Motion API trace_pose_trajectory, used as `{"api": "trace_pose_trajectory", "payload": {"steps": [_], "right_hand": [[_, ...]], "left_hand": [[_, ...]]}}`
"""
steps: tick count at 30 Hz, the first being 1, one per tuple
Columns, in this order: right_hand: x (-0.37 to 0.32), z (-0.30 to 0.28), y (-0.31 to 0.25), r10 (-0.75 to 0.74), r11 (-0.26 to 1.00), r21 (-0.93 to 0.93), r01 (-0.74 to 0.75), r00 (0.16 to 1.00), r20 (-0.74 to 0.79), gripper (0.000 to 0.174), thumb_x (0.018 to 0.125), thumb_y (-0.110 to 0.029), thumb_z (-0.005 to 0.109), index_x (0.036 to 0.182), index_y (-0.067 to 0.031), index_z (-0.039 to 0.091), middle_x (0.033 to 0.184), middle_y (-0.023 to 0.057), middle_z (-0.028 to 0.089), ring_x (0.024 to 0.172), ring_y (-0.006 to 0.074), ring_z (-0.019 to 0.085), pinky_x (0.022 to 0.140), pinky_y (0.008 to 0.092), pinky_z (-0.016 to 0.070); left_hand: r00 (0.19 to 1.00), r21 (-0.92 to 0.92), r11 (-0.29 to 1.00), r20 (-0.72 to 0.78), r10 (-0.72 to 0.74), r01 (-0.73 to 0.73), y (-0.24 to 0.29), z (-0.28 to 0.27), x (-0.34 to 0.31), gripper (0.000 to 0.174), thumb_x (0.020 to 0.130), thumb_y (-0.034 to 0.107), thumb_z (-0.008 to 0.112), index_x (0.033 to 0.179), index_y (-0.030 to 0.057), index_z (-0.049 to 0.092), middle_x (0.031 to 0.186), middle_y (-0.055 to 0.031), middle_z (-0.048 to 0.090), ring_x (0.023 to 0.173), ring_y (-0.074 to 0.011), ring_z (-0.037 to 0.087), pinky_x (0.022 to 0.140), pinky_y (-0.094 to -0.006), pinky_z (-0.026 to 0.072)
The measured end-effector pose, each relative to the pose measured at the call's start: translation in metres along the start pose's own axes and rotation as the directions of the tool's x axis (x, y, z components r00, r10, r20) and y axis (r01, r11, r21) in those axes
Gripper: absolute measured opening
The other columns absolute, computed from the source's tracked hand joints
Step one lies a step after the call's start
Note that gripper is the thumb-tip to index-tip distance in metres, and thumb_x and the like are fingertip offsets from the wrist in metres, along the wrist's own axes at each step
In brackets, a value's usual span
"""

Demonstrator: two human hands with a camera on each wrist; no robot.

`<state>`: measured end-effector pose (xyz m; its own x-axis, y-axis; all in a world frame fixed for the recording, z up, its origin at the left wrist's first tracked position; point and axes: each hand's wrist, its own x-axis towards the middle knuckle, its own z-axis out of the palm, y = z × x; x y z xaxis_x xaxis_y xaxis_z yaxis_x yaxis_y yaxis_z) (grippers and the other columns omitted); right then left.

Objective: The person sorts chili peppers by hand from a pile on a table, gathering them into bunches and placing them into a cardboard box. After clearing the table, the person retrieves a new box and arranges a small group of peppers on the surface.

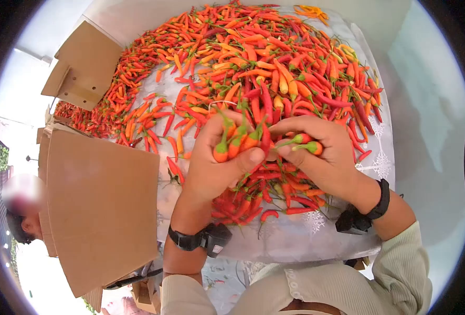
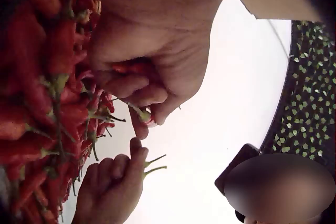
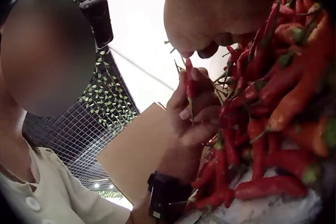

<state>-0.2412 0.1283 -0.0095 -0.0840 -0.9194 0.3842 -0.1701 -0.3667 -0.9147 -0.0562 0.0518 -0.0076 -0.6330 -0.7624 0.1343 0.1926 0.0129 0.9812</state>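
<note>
In the head view my left hand grips a bunch of orange and red chilli peppers, green stems up, with the thumb across them. One long red chilli stands at the right of this bunch, close to my right fingertips. My right hand holds two orange-red chillies in its curled fingers, stems pointing left. Both hands meet over the chilli pile. In the right wrist view a red chilli lies along the left hand's fingers. The left palm is hidden in the head view.
A wide heap of red and orange chillies covers much of the table, with a smaller pile below my hands. A few yellow chillies lie at the back. Cardboard boxes stand on the left, beside another person.
</note>
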Motion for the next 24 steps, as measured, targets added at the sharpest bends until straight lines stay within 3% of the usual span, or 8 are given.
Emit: {"api": "trace_pose_trajectory", "payload": {"steps": [2, 4, 6, 8, 12, 15, 20, 24], "right_hand": [[-0.002, 0.000, 0.002, 0.011, 0.997, -0.083, -0.009, 1.000, 0.025, 0.023, 0.078, -0.015, 0.072, 0.095, -0.0010, 0.066, 0.083, 0.0088, 0.065, 0.074, 0.0157, 0.063, 0.068, 0.0289, 0.0493], [0.000, -0.001, -0.004, 0.102, 0.989, -0.111, -0.097, 0.994, 0.040, 0.021, 0.078, -0.017, 0.073, 0.091, -0.0013, 0.067, 0.080, 0.0072, 0.065, 0.072, 0.0140, 0.061, 0.066, 0.0279, 0.0479], [0.001, -0.001, 0.001, 0.125, 0.992, -0.027, -0.124, 0.992, 0.032, 0.020, 0.078, -0.017, 0.073, 0.090, -0.0017, 0.066, 0.079, 0.0062, 0.065, 0.073, 0.0124, 0.060, 0.067, 0.0274, 0.0475], [0.002, -0.001, 0.000, 0.144, 0.990, -0.001, -0.144, 0.987, 0.066, 0.015, 0.081, -0.012, 0.070, 0.090, -0.0010, 0.063, 0.081, 0.0043, 0.063, 0.075, 0.0101, 0.059, 0.068, 0.0256, 0.0470], [0.001, -0.003, 0.004, 0.184, 0.949, 0.267, -0.170, 0.983, -0.028, 0.011, 0.086, -0.003, 0.060, 0.095, -0.0005, 0.057, 0.085, 0.0028, 0.060, 0.079, 0.0110, 0.061, 0.071, 0.0252, 0.0489], [0.004, -0.010, 0.003, 0.206, 0.919, 0.358, -0.166, 0.976, -0.076, 0.011, 0.087, 0.000, 0.055, 0.099, -0.0004, 0.053, 0.090, 0.0031, 0.057, 0.083, 0.0136, 0.063, 0.075, 0.0271, 0.0510], [0.005, -0.010, 0.009, 0.218, 0.902, 0.402, -0.157, 0.970, -0.111, 0.013, 0.087, 0.004, 0.053, 0.099, -0.0004, 0.052, 0.097, 0.0049, 0.054, 0.089, 0.0189, 0.065, 0.080, 0.0302, 0.0530], [0.005, -0.005, 0.013, 0.167, 0.908, 0.409, -0.090, 0.973, -0.156, 0.012, 0.087, 0.004, 0.056, 0.098, -0.0004, 0.053, 0.096, 0.0052, 0.056, 0.090, 0.0193, 0.065, 0.081, 0.0295, 0.0525]], "left_hand": [[1.000, 0.040, 0.999, -0.023, -0.003, 0.004, 0.001, 0.011, -0.002, 0.033, 0.082, 0.012, 0.073, 0.103, 0.0063, 0.048, 0.073, 0.0021, 0.054, 0.042, -0.0028, 0.043, 0.035, -0.0171, 0.0306], [0.995, 0.022, 0.996, -0.034, -0.089, 0.089, 0.005, 0.012, -0.004, 0.033, 0.082, 0.012, 0.072, 0.104, 0.0064, 0.048, 0.074, 0.0010, 0.056, 0.042, -0.0030, 0.043, 0.035, -0.0178, 0.0316], [0.988, -0.004, 0.990, -0.059, -0.141, 0.141, 0.009, 0.011, -0.003, 0.033, 0.083, 0.012, 0.072, 0.105, 0.0064, 0.048, 0.074, 0.0006, 0.056, 0.042, -0.0032, 0.043, 0.035, -0.0186, 0.0321], [0.989, -0.013, 0.992, -0.086, -0.124, 0.123, 0.007, 0.010, -0.004, 0.032, 0.084, 0.012, 0.070, 0.106, 0.0059, 0.048, 0.074, -0.0017, 0.058, 0.042, -0.0031, 0.043, 0.035, -0.0183, 0.0317], [0.981, -0.020, 0.999, -0.185, -0.052, 0.049, 0.016, 0.004, -0.003, 0.031, 0.087, 0.012, 0.066, 0.111, 0.0039, 0.049, 0.076, -0.0092, 0.064, 0.041, -0.0036, 0.042, 0.037, -0.0176, 0.0313], [0.962, -0.117, 0.985, -0.256, 0.092, -0.125, 0.015, -0.018, 0.000, 0.028, 0.088, 0.010, 0.063, 0.111, 0.0027, 0.050, 0.078, -0.0149, 0.066, 0.041, -0.0046, 0.040, 0.038, -0.0170, 0.0314], [0.919, -0.229, 0.954, -0.383, 0.092, -0.191, 0.027, -0.023, 0.000, 0.023, 0.087, 0.007, 0.064, 0.106, 0.0027, 0.053, 0.066, -0.0029, 0.053, 0.044, -0.0042, 0.037, 0.040, -0.0177, 0.0268], [0.910, -0.224, 0.955, -0.404, 0.091, -0.195, 0.025, -0.025, 0.000, 0.024, 0.085, 0.007, 0.066, 0.105, 0.0034, 0.053, 0.068, -0.0030, 0.054, 0.045, -0.0045, 0.038, 0.040, -0.0177, 0.0274]]}}
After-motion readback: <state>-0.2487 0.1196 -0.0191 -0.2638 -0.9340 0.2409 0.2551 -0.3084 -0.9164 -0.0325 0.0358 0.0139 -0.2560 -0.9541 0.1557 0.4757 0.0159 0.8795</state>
